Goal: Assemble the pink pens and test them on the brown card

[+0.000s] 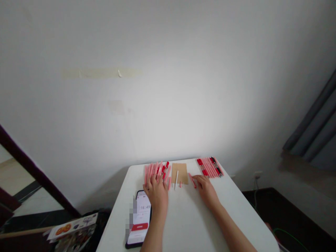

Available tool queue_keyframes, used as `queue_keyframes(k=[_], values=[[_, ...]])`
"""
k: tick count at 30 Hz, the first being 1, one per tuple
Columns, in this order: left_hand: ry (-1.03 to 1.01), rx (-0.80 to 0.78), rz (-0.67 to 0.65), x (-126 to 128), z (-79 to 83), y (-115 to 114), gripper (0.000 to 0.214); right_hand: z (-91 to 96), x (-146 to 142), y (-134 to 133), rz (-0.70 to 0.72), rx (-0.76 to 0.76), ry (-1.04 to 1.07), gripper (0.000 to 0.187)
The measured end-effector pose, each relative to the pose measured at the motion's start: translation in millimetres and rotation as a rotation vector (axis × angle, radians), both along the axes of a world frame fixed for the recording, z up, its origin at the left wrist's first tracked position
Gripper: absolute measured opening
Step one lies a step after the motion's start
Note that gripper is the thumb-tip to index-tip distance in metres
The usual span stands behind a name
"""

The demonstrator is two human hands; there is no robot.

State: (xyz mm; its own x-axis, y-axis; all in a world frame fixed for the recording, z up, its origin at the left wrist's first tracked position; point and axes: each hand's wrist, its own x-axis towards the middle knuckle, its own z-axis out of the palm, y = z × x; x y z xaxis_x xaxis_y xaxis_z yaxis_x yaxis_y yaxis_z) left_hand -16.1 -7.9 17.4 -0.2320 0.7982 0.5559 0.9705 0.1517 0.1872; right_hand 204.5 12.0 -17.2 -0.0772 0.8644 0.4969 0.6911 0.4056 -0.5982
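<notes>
My left hand (pixel 157 192) lies with fingers spread over the near ends of a group of pink pens (pixel 151 169), with some red pens (pixel 164 169) among them. The fingertips hide part of the group. My right hand (pixel 206 187) has its fingers closed at the upper part of a single pink pen (pixel 193 182), slanted on the white table. Between my hands, a thin white pen refill (pixel 176 179) lies partly on a brown paper sheet (pixel 183 171). A small pink piece (pixel 180 184) sits at the sheet's near edge.
A neat row of pink pens (pixel 208 167), with red and black ones in it, lies at the table's far right. A lit phone (pixel 140 217) lies beside my left forearm. The white table (pixel 183 224) meets the wall (pixel 178 87). Below left stands a box (pixel 73 225).
</notes>
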Motion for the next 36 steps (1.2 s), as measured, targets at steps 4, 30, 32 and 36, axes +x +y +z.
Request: queue_keyframes(k=[4, 30, 32, 36], values=[[-0.003, -0.004, -0.007, 0, 2.0, 0, 0.032, -0.4, 0, 0, -0.004, -0.022, 0.007, 0.040], [-0.022, 0.084, -0.039, -1, -1.4, 2, 0.028, 15.8, -24, -10, 0.100, 0.149, -0.300, 0.026], [-0.020, 0.084, -0.030, 0, -0.8, 2, 0.027, 17.9, -28, -12, 0.103, 0.147, -0.317, 0.025], [-0.016, 0.089, -0.014, 1, 0.4, 0, 0.027, 19.0, -33, -14, 0.108, 0.143, -0.339, 0.024]])
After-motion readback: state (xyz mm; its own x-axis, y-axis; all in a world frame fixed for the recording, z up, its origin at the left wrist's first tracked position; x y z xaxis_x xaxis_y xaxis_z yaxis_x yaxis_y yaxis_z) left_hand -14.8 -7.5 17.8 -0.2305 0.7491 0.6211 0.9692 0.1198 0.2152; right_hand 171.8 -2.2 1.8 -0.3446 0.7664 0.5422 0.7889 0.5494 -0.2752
